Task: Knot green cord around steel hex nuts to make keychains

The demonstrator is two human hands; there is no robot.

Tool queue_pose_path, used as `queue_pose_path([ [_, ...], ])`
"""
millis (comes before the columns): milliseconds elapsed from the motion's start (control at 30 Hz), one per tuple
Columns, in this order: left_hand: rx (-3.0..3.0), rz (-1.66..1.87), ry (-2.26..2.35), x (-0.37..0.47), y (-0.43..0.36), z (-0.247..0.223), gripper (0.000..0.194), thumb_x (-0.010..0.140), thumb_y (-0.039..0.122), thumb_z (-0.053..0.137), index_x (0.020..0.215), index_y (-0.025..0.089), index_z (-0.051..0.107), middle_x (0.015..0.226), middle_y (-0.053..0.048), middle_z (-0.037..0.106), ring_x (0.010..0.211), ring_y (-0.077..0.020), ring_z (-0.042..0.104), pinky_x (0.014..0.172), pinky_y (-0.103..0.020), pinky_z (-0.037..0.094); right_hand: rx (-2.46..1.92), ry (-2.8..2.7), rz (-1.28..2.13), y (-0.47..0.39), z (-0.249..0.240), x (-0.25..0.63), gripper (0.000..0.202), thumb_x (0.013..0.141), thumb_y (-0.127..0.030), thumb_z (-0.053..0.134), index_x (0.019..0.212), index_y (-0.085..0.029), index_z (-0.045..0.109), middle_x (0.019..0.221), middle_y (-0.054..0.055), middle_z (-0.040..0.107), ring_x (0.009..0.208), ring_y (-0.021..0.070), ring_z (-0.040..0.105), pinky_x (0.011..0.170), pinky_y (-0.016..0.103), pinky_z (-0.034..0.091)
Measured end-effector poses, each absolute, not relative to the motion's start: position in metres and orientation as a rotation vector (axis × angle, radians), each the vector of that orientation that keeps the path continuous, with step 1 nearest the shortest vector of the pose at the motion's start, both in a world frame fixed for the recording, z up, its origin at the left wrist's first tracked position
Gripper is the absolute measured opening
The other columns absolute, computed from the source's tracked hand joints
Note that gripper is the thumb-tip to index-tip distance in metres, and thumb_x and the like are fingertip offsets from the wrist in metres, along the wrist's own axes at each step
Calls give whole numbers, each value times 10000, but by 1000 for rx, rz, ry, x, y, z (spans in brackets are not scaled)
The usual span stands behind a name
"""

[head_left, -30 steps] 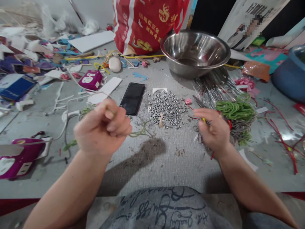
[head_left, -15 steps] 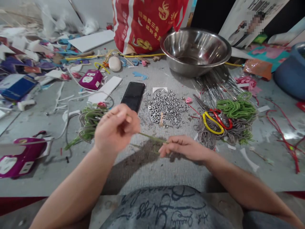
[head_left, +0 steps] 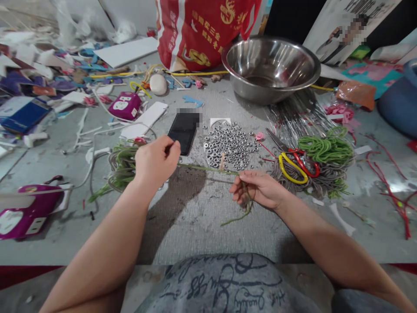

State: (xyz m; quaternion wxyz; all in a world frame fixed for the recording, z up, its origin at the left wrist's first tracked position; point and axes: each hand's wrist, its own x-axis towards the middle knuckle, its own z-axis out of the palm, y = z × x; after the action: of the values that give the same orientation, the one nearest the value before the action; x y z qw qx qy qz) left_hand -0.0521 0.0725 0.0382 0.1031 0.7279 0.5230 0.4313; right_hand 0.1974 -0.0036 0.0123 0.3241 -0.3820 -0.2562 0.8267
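Observation:
A thin green cord (head_left: 208, 168) is stretched nearly level between my two hands, above the table. My left hand (head_left: 156, 161) is closed around its left end, knuckles up. Thumb and fingers of my right hand (head_left: 256, 188) pinch the other end, and a loose tail curls down below them. Behind the cord lies a spread of small metal nuts (head_left: 231, 145). A bundle of green and grey cords (head_left: 122, 163) sits just left of my left hand, partly hidden by it. Beyond that hand is a black phone (head_left: 184, 130).
Scissors (head_left: 293, 167) with red and yellow handles rest on another cord bundle (head_left: 325, 150) at right. A steel bowl (head_left: 270, 91) and a red bag (head_left: 202, 39) stand behind. Purple power strips (head_left: 125, 105) and scraps (head_left: 29, 87) cover the left. Red cords (head_left: 402, 204) lie far right.
My hands have moved apart, pulling the green cord straight between them. The left hand has turned knuckles up, and a cord tail now hangs below my right hand.

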Motion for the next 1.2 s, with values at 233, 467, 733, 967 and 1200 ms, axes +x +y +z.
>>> queue_pose_path([
  [233, 2277, 1105, 1405, -30, 44, 46, 15, 691, 223, 633, 692, 210, 626, 849, -64, 596, 848, -232, 523, 787, -343, 385, -1061, -742, 2165, -6, 10, 195, 212, 757, -349, 639, 750, -137, 620, 756, 55, 698, 611, 131, 656, 525, 237, 525],
  [467, 2095, 598, 761, -1, 12, 41, 354, 810, 192, 486, 1158, 194, 553, 1092, -85, 608, 623, -92, 561, 544, -226, 467, -1001, -938, 2220, -14, 10, 188, 295, 735, -432, 656, 735, -139, 627, 655, 16, 669, 568, 96, 631, 516, 195, 493],
  [733, 1973, 418, 948, 4, 21, 24, 159, 828, 239, 480, 869, 175, 620, 729, 2, 648, 638, -116, 572, 581, -237, 433, -1082, -870, 2201, -13, 12, 189, 324, 722, -464, 657, 777, -148, 615, 703, 35, 690, 544, 102, 629, 478, 197, 481],
  [967, 2067, 442, 1018, 4, 21, 27, 164, 825, 214, 491, 704, 161, 588, 562, 42, 536, 517, -77, 461, 499, -196, 322, -1231, -952, 2014, -12, 7, 187, 350, 675, -442, 704, 852, -187, 543, 667, -5, 678, 499, 99, 616, 437, 191, 460],
  [1200, 2190, 502, 1003, 0, 25, 26, 159, 826, 219, 486, 721, 167, 594, 571, 30, 564, 504, -80, 478, 493, -198, 340, -1267, -969, 1980, -11, 6, 188, 282, 741, -415, 644, 722, -178, 492, 664, 5, 686, 464, 81, 605, 415, 177, 451],
])
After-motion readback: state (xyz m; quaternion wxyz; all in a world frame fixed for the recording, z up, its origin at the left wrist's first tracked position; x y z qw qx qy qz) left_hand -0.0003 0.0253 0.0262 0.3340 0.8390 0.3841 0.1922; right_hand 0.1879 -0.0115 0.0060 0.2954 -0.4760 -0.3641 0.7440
